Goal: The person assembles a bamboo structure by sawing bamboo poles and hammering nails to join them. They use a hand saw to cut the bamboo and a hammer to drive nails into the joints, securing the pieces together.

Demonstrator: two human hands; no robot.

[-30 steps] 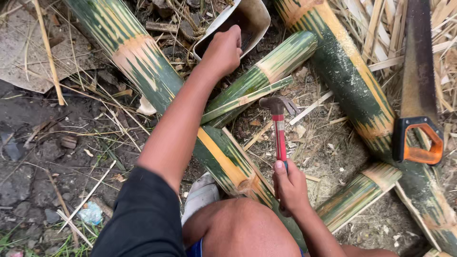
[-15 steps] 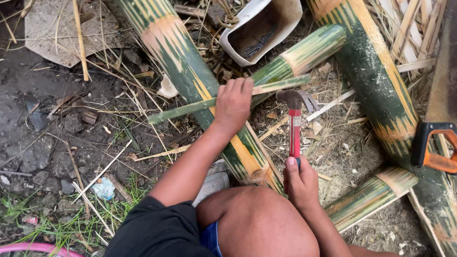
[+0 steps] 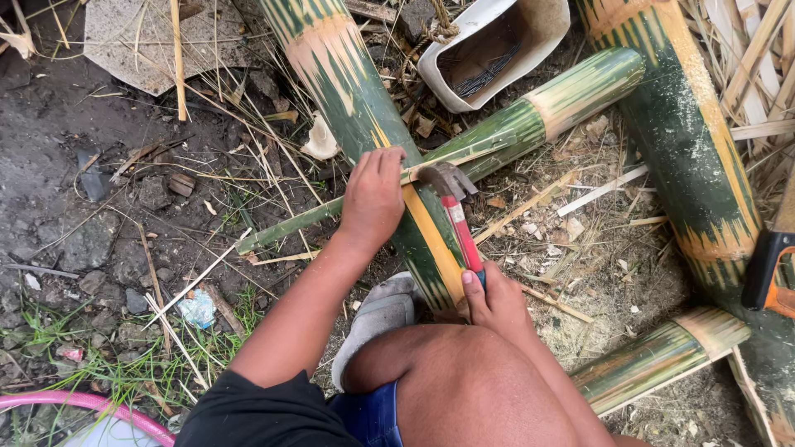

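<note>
My left hand (image 3: 373, 194) grips a thin split strip of green bamboo (image 3: 290, 225) and presses it across a thick green-and-yellow bamboo pole (image 3: 348, 91) that runs from the top down under my knee. My right hand (image 3: 495, 300) is closed on the red handle of a claw hammer (image 3: 454, 211). The hammer's metal head rests on the strip, right beside my left fingers. My bare knee and a grey sandal (image 3: 377, 319) sit at the pole's near end.
A shorter bamboo section (image 3: 546, 103) lies angled to the right, another thick pole (image 3: 687, 141) stands further right, and a cut piece (image 3: 662, 356) lies bottom right. A white cut container of nails (image 3: 497, 50) sits above. An orange-handled saw (image 3: 774, 269) is at the right edge. Dry splinters litter the ground.
My left hand came back from near the white container and now clamps the thin strip on the pole. The hammer head has come down onto the strip.
</note>
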